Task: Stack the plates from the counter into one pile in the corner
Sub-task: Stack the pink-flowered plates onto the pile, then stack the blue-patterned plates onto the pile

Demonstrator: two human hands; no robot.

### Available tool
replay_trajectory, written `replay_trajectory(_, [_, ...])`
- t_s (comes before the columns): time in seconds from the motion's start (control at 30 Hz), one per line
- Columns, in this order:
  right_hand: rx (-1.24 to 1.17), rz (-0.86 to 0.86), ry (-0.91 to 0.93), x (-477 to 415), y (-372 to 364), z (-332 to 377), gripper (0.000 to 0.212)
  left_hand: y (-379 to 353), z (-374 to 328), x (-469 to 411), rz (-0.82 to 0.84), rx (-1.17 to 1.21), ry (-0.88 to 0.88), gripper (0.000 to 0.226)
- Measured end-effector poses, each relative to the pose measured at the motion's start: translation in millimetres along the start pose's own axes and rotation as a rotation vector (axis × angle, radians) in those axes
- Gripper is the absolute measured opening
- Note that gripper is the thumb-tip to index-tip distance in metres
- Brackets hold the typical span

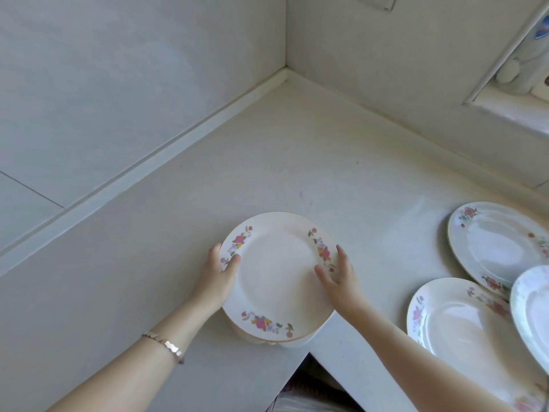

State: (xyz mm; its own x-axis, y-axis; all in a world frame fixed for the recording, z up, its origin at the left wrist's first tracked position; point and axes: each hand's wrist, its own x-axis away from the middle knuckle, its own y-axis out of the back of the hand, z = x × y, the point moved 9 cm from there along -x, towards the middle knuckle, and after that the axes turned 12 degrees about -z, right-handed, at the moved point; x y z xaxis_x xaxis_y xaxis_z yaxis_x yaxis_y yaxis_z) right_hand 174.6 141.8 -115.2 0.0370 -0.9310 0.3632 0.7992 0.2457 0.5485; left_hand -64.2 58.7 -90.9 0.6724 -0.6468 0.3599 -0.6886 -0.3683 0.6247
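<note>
Glossy floral plate (279, 281): left hand (215, 281) pinches its rim at 9 o'clock, right hand (341, 278) at 3 (under-fingers hidden); other plates (493, 242) cropped.

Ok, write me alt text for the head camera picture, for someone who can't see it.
A left hand and a right hand hold a white floral plate by opposite rims above a pale counter near its front edge. Three more plates lie on the counter to the right; a bracelet circles the left wrist.
</note>
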Motion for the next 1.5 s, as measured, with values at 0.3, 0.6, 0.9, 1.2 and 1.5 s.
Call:
replay_trajectory(0.3, [-0.084,-0.006,-0.118,-4,5,-6,0.054,-11,-41,-1,-0.085,-0.392,-0.294,0.068])
replay_trajectory(0.6, [-0.283,-0.238,-0.313,31,160,-70,0.017,-139,-157,80,0.342,-0.300,-0.739,0.023])
replay_trajectory(0.9, [-0.518,-0.637,-0.715,109,309,-252,0.028,-276,-180,186,0.682,-0.344,-0.637,0.025])
replay_trajectory(1.2, [-1.458,-0.606,-0.838,79,284,-303,0.051,-335,-177,215,0.647,-0.395,-0.536,0.026])
replay_trajectory(1.5, [-1.409,-0.695,-0.811,63,295,-309,0.042,-307,-145,166,0.331,-0.498,-0.404,0.048])
